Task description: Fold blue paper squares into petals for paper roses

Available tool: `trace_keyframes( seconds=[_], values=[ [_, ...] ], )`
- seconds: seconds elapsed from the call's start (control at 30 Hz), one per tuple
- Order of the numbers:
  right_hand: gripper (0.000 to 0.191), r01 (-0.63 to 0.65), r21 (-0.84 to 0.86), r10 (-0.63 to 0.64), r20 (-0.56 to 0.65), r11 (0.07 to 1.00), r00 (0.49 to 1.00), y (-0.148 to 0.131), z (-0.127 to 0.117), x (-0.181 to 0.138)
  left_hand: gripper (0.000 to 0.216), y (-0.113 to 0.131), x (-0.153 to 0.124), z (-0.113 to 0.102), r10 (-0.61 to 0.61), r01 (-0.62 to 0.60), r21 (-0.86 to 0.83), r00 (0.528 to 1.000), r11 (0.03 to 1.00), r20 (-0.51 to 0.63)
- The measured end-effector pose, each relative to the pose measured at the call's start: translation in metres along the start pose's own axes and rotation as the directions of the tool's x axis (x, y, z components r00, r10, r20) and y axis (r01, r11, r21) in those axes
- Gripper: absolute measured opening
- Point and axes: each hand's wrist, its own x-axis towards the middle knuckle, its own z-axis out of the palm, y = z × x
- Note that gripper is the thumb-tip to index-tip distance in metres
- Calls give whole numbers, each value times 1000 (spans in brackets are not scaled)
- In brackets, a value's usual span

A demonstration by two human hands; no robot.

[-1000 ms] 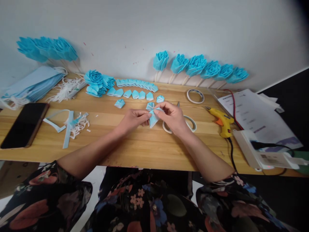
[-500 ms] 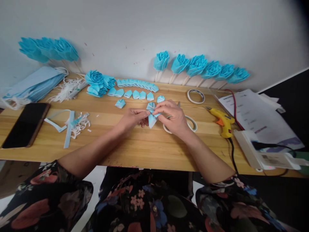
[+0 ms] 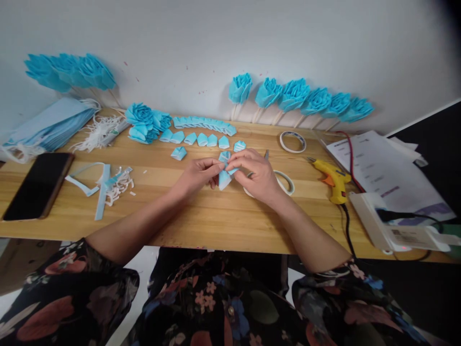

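Between my hands is a small piece of light-blue mask fabric (image 3: 224, 180), partly folded, its lower end pointing down toward me. My left hand (image 3: 201, 174) pinches its left side with thumb and forefinger. From the right, my right hand (image 3: 255, 173) grips its other side, fingertips near the middle fold. Just beyond the fingers lies a folded blue petal (image 3: 225, 156); whether it joins the held piece I cannot tell. Another folded petal (image 3: 239, 145) lies behind my right hand, which partly covers a tape roll (image 3: 284, 182). A single petal (image 3: 178, 153) rests to the left.
Rows of folded petals (image 3: 203, 126) lie behind. Blue fabric roses (image 3: 294, 95) on sticks lean against the wall. At right are a yellow glue gun (image 3: 333, 180), a power strip (image 3: 378, 226) and papers (image 3: 382, 173). Face masks (image 3: 54, 125) and a phone (image 3: 39, 185) lie left.
The lower end of the held fabric has shifted slightly left and up. Both hands keep their pinch on it, and the view has tilted a little.
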Motion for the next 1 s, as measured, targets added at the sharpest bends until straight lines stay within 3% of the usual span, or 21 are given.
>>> trace_keyframes(
  seconds=[0.1,0.2,0.37,0.57,1.0],
  values=[
    [23,-158,191,137,117,969,984,-5,-6,1,33,3,-1,0,34,-33,31,999,999,-35],
    [33,-386,393,336,191,835,922,-5,-7,0,30,5,-2,0,85,-81,54,994,995,-64],
    [43,-584,437,532,248,685,810,-4,0,0,29,5,-2,0,132,-125,86,988,988,-76],
    [39,-646,392,573,300,655,763,-8,2,2,27,4,-2,0,133,-124,102,987,987,-94],
    [30,-664,420,559,357,619,748,-12,3,1,20,8,-6,4,176,-145,223,976,964,-125]
  ],
)
